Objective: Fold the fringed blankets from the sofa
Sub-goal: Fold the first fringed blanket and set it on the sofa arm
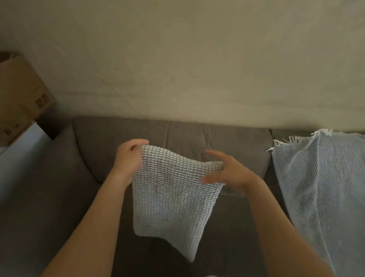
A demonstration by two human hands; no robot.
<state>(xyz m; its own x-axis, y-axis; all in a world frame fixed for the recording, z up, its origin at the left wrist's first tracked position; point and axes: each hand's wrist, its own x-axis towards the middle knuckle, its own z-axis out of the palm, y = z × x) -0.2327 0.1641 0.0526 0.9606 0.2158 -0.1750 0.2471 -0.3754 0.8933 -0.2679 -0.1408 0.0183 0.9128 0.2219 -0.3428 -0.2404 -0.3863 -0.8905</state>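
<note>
I've got the left hand [128, 162] pinching the top corner of the grey waffle cloth [173, 196], which hangs between both hands. Right hand [231, 175] has fingers splayed at the other corner; I can't tell if it grips. Right of that hand, the blue fringed blanket [333, 183] is draped over the sofa [177, 134]. A cardboard box [16, 94] sits far beyond the left hand.

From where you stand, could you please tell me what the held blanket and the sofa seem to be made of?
Held blanket: soft matte woven fabric, probably cotton; an open grid weave shows. Sofa: grey matte upholstery cloth; seamed, no sheen.
</note>
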